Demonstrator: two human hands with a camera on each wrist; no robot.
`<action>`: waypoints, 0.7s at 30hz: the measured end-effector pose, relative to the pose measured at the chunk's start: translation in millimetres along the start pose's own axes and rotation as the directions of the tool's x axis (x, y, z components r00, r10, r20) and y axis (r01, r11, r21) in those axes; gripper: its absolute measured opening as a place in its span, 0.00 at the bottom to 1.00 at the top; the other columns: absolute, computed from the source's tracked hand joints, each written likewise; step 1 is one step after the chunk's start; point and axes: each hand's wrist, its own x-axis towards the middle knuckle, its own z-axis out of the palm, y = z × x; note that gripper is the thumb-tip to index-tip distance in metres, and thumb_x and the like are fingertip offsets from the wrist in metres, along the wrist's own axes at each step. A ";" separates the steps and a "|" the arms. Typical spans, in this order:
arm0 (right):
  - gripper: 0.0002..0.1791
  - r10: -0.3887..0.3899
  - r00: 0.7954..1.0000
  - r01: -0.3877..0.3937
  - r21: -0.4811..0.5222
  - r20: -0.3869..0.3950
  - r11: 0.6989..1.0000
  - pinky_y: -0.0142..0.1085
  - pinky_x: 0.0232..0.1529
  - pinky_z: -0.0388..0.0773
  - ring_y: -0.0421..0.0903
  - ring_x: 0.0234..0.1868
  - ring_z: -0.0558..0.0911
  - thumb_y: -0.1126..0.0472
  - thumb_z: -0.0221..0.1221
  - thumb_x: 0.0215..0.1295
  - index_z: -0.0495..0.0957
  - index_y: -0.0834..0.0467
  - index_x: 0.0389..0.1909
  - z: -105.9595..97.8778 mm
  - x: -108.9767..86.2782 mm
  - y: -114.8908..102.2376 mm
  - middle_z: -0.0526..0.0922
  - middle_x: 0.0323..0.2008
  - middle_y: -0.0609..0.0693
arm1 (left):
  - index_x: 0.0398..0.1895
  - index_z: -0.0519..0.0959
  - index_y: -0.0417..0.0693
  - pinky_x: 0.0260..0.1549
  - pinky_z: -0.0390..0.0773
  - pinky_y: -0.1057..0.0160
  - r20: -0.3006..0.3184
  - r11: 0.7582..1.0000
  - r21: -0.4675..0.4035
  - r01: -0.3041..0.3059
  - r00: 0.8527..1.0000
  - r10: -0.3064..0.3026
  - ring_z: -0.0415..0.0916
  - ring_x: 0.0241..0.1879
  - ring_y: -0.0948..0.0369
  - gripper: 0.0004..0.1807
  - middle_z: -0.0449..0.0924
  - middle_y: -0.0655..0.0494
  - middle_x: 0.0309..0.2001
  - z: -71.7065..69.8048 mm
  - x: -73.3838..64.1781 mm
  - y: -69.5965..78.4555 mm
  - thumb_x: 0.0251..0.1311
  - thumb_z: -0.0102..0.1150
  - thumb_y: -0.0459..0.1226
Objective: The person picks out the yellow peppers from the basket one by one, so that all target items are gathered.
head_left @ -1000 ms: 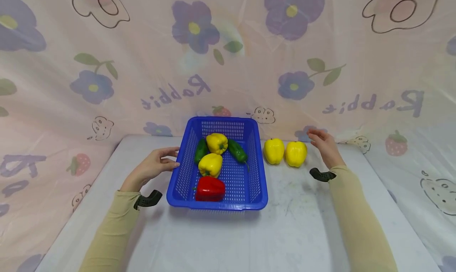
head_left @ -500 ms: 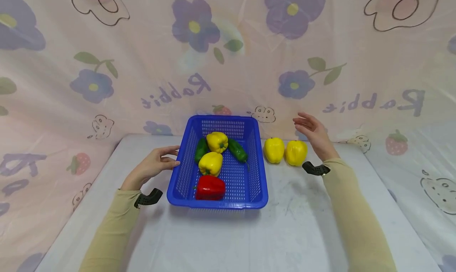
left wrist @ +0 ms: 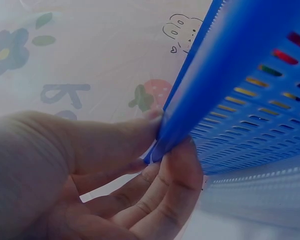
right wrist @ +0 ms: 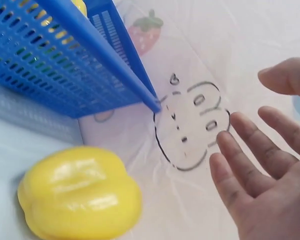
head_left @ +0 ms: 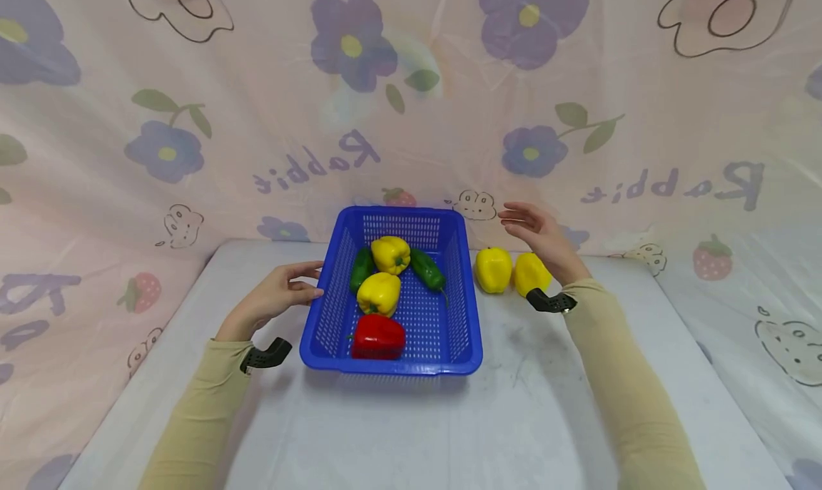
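Note:
My left hand (head_left: 272, 297) pinches the left rim of a blue plastic basket (head_left: 392, 368), thumb on one side and fingers on the other in the left wrist view. Inside lie a red bell pepper (head_left: 379, 337), two yellow bell peppers (head_left: 379, 294) and two green peppers (head_left: 427, 269). Two more yellow bell peppers, one nearer the basket (head_left: 494, 270) and one farther right (head_left: 531, 273), sit on the table outside it. Above them my right hand (head_left: 544, 239) hovers with fingers spread and nothing held; its wrist partly covers the farther pepper.
The white table (head_left: 385, 433) runs back to a hanging cloth (head_left: 437, 126) printed with flowers and rabbits, close behind the basket. A black wrist mount (head_left: 551, 302) juts from the right sleeve, another (head_left: 266, 354) from the left.
My right hand has moved left and upward from beside the right-hand yellow bell pepper to above the pair. The left hand and basket have stayed in place.

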 end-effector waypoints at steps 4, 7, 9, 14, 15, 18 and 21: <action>0.27 -0.017 0.999 0.017 0.006 0.038 1.000 0.39 0.62 0.67 0.58 0.63 0.68 0.60 0.56 0.69 0.63 0.61 0.67 8.0 1.5 -4.1 0.69 0.62 0.62 | 0.71 0.58 0.36 0.45 0.80 0.58 -0.004 1.000 0.006 0.005 1.000 -0.005 0.79 0.45 0.51 0.35 0.66 0.33 0.60 0.1 0.7 0.9 0.63 0.59 0.32; 0.26 -0.025 0.998 0.025 0.002 0.054 1.000 0.35 0.60 0.69 0.57 0.62 0.69 0.60 0.56 0.69 0.64 0.58 0.67 13.4 3.0 -6.6 0.69 0.62 0.61 | 0.71 0.58 0.36 0.45 0.80 0.58 -0.003 1.000 0.003 0.010 1.000 -0.009 0.79 0.45 0.51 0.35 0.66 0.34 0.60 0.1 1.0 0.2 0.63 0.60 0.33; 0.27 -0.031 0.997 0.030 0.005 0.065 1.000 0.34 0.59 0.70 0.57 0.62 0.70 0.61 0.56 0.69 0.64 0.58 0.67 16.7 4.3 -8.4 0.69 0.62 0.61 | 0.71 0.58 0.36 0.45 0.80 0.58 -0.003 1.000 -0.001 0.009 1.000 -0.009 0.79 0.46 0.50 0.35 0.66 0.34 0.59 0.0 1.0 -0.6 0.63 0.60 0.33; 0.28 -0.045 0.992 0.043 0.019 0.117 0.999 0.40 0.61 0.69 0.59 0.62 0.69 0.65 0.56 0.69 0.62 0.60 0.68 28.7 5.7 -20.5 0.68 0.62 0.65 | 0.71 0.58 0.36 0.45 0.80 0.58 -0.006 1.000 -0.005 0.006 1.000 -0.006 0.79 0.46 0.50 0.35 0.66 0.34 0.59 -0.9 0.5 -2.2 0.63 0.60 0.32; 0.28 -0.050 0.990 0.048 0.015 0.132 0.999 0.42 0.61 0.69 0.60 0.63 0.68 0.66 0.55 0.69 0.62 0.60 0.69 31.7 5.6 -24.4 0.67 0.62 0.66 | 0.71 0.58 0.36 0.45 0.80 0.58 -0.008 1.000 -0.006 0.007 1.000 -0.007 0.79 0.46 0.50 0.35 0.66 0.34 0.59 -1.1 0.3 -2.3 0.63 0.60 0.32; 0.29 -0.062 0.982 0.061 0.010 0.178 0.998 0.49 0.63 0.66 0.62 0.64 0.66 0.67 0.55 0.68 0.61 0.61 0.69 39.8 3.8 -36.1 0.66 0.63 0.67 | 0.71 0.58 0.36 0.45 0.80 0.58 -0.007 1.000 -0.004 0.007 1.000 -0.007 0.79 0.45 0.51 0.35 0.65 0.33 0.60 -0.9 -0.1 -1.6 0.63 0.59 0.32; 0.30 -0.074 0.972 0.073 0.012 0.222 0.997 0.53 0.63 0.64 0.63 0.65 0.65 0.66 0.56 0.67 0.62 0.60 0.69 46.8 5.3 -40.5 0.66 0.63 0.65 | 0.71 0.57 0.36 0.45 0.80 0.58 -0.006 1.000 -0.002 0.005 1.000 -0.005 0.79 0.46 0.50 0.35 0.65 0.33 0.60 -1.2 -1.0 -1.4 0.63 0.59 0.32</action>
